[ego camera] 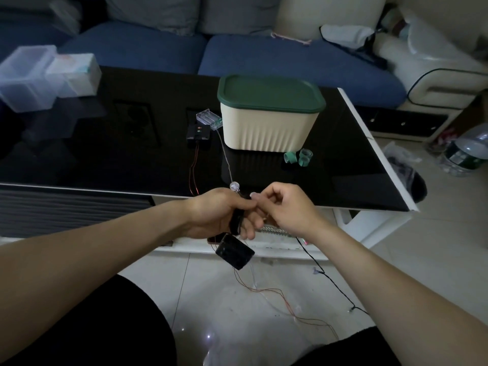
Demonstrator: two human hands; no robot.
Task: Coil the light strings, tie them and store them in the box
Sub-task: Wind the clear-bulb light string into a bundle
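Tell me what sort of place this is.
Most likely a home living room: a blue sofa with cushions stands behind a glossy black coffee table, the floor is tiled, and household clutter lies about.

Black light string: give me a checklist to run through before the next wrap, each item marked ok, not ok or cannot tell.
1. Left hand holds the coil of black light string: ok.
2. Right hand pinches the free end: ok.
3. Loose tail untangled from the copper wire on the floor: cannot tell.
4. Black battery pack hangs free below the hands: ok.
5. Green ties on the table, within reach: ok.
6. Cream box open for storing: not ok, green lid is on.
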